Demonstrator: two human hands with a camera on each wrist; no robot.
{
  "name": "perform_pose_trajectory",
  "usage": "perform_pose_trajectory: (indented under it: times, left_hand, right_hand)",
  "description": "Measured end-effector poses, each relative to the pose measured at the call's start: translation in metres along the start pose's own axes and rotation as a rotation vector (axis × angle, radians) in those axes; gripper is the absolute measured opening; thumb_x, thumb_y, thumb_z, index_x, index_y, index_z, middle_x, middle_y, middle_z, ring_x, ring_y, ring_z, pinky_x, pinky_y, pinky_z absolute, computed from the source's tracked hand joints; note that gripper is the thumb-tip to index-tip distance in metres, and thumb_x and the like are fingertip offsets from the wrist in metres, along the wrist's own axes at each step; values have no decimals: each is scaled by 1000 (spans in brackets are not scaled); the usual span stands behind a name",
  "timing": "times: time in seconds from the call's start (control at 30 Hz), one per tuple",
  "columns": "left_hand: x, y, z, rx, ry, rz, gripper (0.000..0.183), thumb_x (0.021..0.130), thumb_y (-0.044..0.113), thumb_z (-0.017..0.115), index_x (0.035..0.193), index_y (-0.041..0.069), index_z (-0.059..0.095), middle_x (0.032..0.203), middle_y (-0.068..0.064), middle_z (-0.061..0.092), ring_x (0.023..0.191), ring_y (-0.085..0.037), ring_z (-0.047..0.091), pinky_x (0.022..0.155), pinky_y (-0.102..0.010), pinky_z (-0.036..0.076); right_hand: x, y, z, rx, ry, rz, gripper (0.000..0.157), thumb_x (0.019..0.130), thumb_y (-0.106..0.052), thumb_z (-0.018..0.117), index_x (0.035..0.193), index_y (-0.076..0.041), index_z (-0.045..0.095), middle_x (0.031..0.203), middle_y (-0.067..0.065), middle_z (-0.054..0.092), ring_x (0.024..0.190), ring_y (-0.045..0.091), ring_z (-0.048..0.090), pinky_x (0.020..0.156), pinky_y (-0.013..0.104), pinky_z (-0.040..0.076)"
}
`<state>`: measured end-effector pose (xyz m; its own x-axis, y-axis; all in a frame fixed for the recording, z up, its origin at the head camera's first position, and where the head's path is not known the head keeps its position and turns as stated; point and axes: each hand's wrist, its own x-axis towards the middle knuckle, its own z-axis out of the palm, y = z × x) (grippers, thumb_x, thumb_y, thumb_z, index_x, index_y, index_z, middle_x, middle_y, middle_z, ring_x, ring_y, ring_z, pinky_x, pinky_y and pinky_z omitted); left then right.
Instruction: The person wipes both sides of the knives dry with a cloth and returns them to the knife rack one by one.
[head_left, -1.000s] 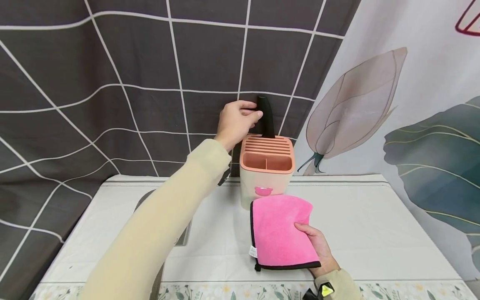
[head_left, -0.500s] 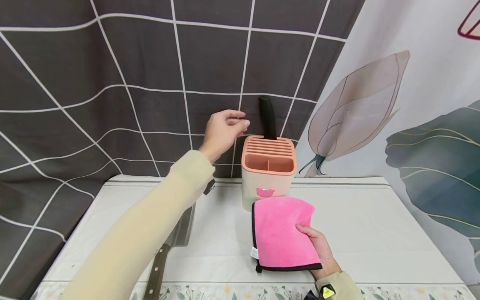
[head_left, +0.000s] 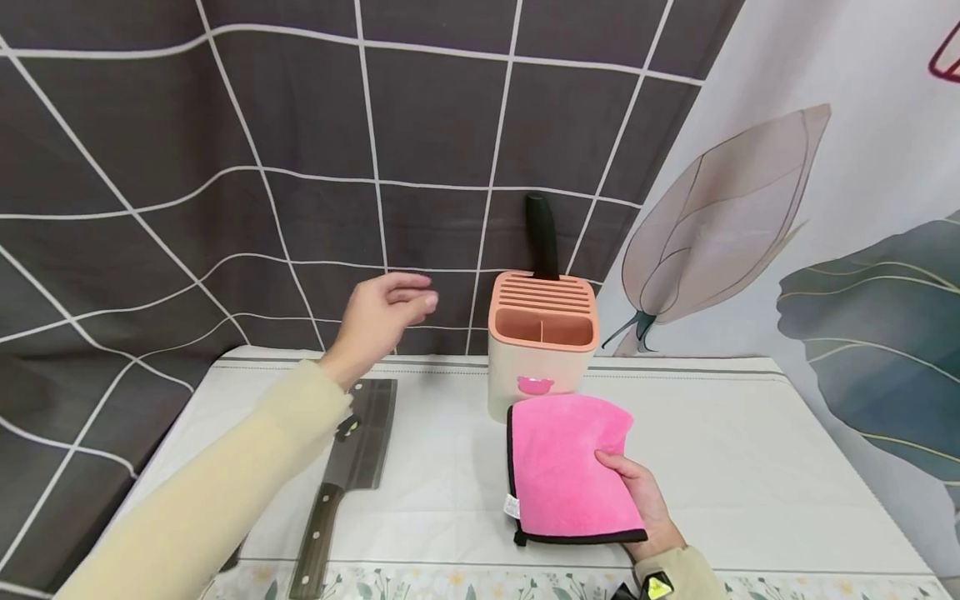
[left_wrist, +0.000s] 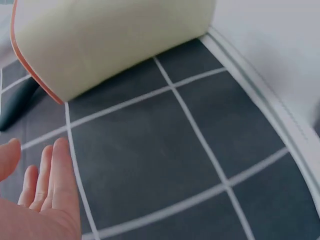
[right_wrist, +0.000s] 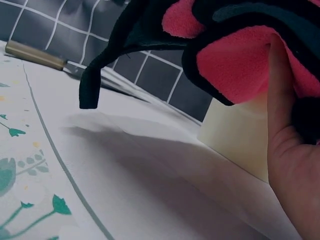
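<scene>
My left hand (head_left: 384,318) is in the air left of the knife block, holding nothing; its fingers look relaxed in the left wrist view, apart from the thumb. The cream knife block (head_left: 529,367) with an orange slotted top stands at the back of the table. A black handle (head_left: 542,237) sticks up from its rear slot. My right hand (head_left: 647,504) grips a folded pink cloth (head_left: 573,467) with black edging, thumb on top, in front of the block. A cleaver (head_left: 360,442) with a wooden handle lies flat below my left forearm, which partly covers it.
A white tablecloth (head_left: 720,467) with a floral front border covers the table. Behind it hangs a dark grid-patterned cloth (head_left: 427,117), and a leaf-printed curtain (head_left: 750,50) is on the right. A small dark tip (head_left: 234,557) shows beside the left sleeve, mostly hidden.
My left hand has moved away from the black handle, down and to the left. The cleaver has come into fuller view. My right hand keeps holding the cloth in place.
</scene>
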<state>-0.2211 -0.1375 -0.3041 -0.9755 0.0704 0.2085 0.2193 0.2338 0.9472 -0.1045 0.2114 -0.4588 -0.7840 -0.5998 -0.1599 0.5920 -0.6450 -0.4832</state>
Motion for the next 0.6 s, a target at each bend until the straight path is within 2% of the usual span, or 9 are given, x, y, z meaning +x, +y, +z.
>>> perform_pose_trajectory:
  times: [0.23, 0.47, 0.6]
  left_hand:
    - [-33, -21, -40, 83, 22, -43, 40, 94, 14, 72, 128, -5, 62, 114, -21, 72, 86, -6, 72, 81, -24, 57]
    - [-72, -47, -82, 162, 27, -65, 44, 97, 18, 70, 131, -7, 58, 115, -25, 69, 90, 0, 70, 81, -22, 56]
    - [-94, -59, -109, 191, 25, -92, 48, 98, 18, 68, 133, -11, 54, 109, -12, 73, 90, 0, 70, 79, -22, 57]
  right_hand:
    - [-1, 0, -1, 25, -20, 4, 36, 109, -15, 23, 114, -7, 57, 114, 8, 70, 106, 20, 67, 89, 34, 55]
    - [0, 0, 0, 7, -9, -9, 35, 109, -15, 24, 114, -7, 57, 113, 8, 70, 104, 20, 68, 88, 34, 56]
    - [0, 0, 1, -6, -17, -11, 35, 109, -15, 24, 113, -7, 57, 113, 8, 70, 104, 19, 68, 88, 34, 56]
